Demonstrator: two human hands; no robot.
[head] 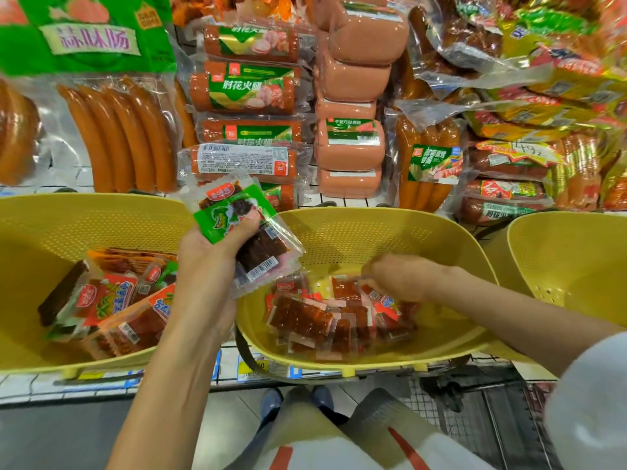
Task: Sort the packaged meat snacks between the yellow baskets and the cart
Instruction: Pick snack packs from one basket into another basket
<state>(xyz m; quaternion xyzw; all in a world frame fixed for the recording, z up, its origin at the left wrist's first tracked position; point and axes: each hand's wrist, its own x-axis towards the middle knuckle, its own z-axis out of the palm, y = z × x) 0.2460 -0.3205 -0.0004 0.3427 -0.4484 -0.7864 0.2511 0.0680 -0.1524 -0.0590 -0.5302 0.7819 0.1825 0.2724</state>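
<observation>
Mid-sort: left hand (207, 256) clamps a fan of jerky packets (252, 237) at frame centre, over the gap btwn left basket (84, 212) & middle basket (373, 220). Right hand (397, 276) is down among loose packets (305, 317) in the middle basket; blurred, can't tell its grip. Next, prob: pinch one matching pkt, add it to the fan.

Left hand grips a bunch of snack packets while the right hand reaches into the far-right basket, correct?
Not quite. The left hand does grip the snack packets, but the head view shows the right hand reaching into the middle basket, not the far-right one.
</observation>
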